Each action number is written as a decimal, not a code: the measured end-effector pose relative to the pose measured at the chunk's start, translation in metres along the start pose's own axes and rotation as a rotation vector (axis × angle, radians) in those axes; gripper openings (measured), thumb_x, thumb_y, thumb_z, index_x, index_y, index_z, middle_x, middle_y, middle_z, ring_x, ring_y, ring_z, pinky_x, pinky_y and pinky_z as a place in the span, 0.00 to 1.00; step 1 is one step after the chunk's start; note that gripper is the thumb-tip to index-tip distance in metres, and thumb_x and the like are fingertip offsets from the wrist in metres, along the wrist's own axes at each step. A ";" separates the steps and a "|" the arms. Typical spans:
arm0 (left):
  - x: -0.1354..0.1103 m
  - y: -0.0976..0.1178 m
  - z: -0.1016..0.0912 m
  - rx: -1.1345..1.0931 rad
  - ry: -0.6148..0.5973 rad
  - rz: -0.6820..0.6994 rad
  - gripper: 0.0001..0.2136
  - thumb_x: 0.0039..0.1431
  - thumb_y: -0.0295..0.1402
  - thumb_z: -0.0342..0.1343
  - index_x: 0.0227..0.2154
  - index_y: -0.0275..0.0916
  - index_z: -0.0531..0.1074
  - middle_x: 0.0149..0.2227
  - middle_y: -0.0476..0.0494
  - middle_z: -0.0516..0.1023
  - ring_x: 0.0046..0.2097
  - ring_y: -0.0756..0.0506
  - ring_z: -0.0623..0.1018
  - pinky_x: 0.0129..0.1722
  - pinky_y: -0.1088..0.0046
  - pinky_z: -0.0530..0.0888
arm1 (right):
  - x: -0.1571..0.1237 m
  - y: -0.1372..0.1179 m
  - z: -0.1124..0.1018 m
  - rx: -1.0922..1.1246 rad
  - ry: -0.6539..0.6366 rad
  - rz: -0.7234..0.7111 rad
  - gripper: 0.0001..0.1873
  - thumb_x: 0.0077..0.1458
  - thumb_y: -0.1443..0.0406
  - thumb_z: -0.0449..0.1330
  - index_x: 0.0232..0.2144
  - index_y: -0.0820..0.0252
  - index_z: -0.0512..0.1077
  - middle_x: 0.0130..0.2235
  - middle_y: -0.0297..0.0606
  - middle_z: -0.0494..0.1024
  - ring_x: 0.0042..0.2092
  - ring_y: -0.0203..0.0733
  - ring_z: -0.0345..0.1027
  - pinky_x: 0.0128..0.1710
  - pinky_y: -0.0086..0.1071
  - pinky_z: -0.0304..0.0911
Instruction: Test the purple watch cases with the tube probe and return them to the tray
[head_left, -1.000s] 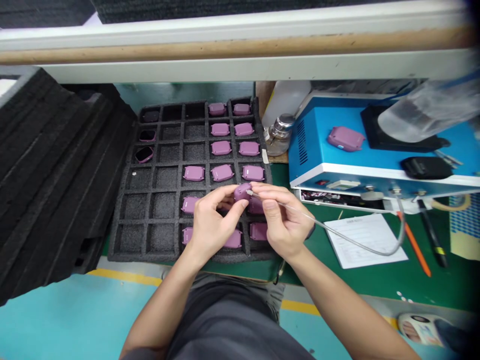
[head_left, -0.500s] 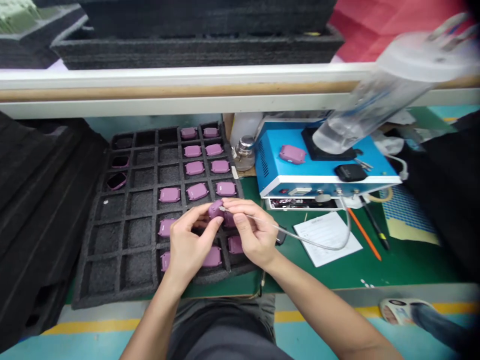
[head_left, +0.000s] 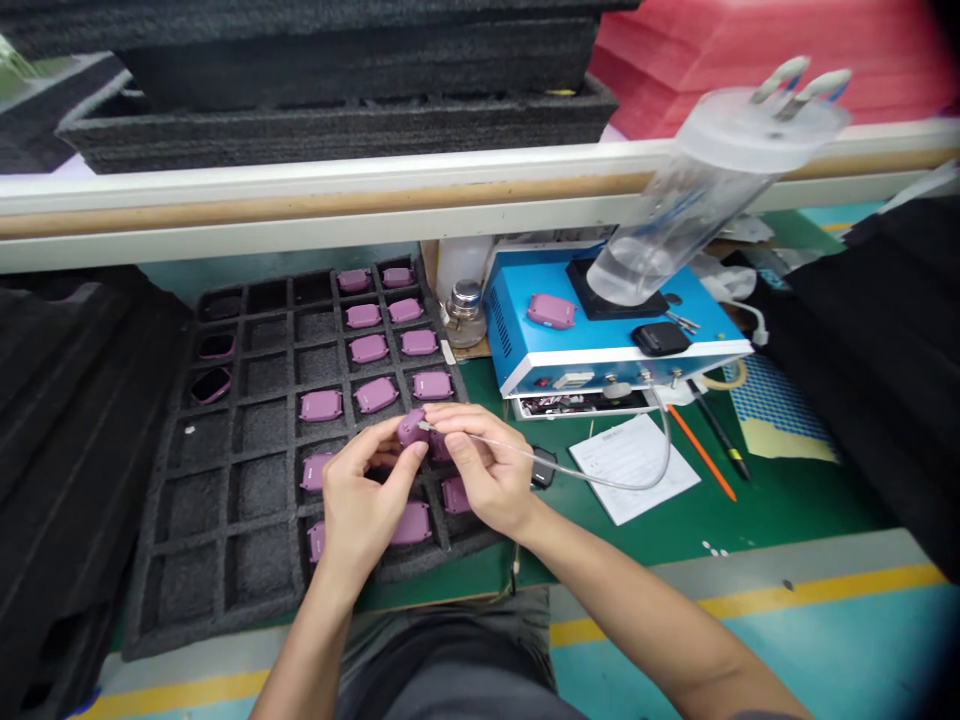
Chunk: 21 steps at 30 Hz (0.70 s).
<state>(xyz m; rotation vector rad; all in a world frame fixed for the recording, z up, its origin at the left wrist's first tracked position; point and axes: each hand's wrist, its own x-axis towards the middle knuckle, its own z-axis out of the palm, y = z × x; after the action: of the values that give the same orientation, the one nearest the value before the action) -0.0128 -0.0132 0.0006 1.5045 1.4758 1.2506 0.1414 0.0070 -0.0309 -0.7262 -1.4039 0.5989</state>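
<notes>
My left hand point(head_left: 365, 497) pinches a small purple case point(head_left: 412, 427) between thumb and fingers, held just above the black foam tray point(head_left: 247, 490). My right hand point(head_left: 486, 468) is closed on the tip of a thin clear tube point(head_left: 600, 480) and presses that tip against the case's right side. The tube runs right to the blue box point(head_left: 600, 335). Several more purple cases lie in the tray's cells point(head_left: 375, 394), mostly in its right columns.
Another purple case point(head_left: 552, 310) and a black part point(head_left: 660, 339) lie on the blue box, with a clear cylinder point(head_left: 697, 195) above. A paper sheet point(head_left: 634, 465), orange pen point(head_left: 694, 450), small glass bottle point(head_left: 465, 312) and black foam stacks point(head_left: 67, 430) surround the green mat.
The view has tilted up and pulled back, so the tray, box and hands sit lower and further left in the picture. Both hands keep the same hold on the case and the tube.
</notes>
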 end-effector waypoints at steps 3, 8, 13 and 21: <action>0.000 0.000 0.001 -0.011 0.002 -0.001 0.12 0.60 0.34 0.68 0.45 0.38 0.85 0.41 0.43 0.88 0.39 0.46 0.86 0.39 0.75 0.82 | -0.001 0.000 0.000 -0.005 -0.008 0.018 0.08 0.69 0.67 0.59 0.43 0.54 0.80 0.42 0.40 0.87 0.50 0.46 0.84 0.52 0.43 0.80; 0.000 0.000 0.002 -0.019 0.012 -0.005 0.12 0.59 0.33 0.69 0.45 0.38 0.85 0.41 0.44 0.88 0.37 0.46 0.85 0.37 0.75 0.81 | -0.001 -0.001 -0.001 -0.007 -0.015 0.031 0.08 0.69 0.67 0.59 0.43 0.53 0.80 0.42 0.40 0.87 0.50 0.46 0.84 0.52 0.44 0.80; -0.002 0.000 0.002 -0.015 0.007 -0.012 0.12 0.59 0.33 0.68 0.45 0.38 0.85 0.41 0.43 0.88 0.37 0.47 0.85 0.38 0.75 0.81 | -0.004 -0.002 -0.001 -0.027 -0.007 0.029 0.09 0.68 0.68 0.60 0.43 0.53 0.80 0.42 0.40 0.87 0.49 0.46 0.84 0.51 0.44 0.81; -0.005 -0.001 0.001 -0.011 -0.005 -0.010 0.11 0.59 0.31 0.67 0.45 0.38 0.85 0.39 0.43 0.87 0.35 0.47 0.83 0.37 0.74 0.80 | -0.009 0.000 -0.001 -0.022 -0.001 0.041 0.09 0.68 0.68 0.60 0.43 0.54 0.80 0.43 0.40 0.87 0.49 0.46 0.84 0.51 0.45 0.80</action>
<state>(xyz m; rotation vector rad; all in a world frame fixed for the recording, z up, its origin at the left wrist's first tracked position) -0.0111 -0.0177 -0.0012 1.4897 1.4697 1.2465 0.1418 -0.0003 -0.0366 -0.7739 -1.4012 0.6161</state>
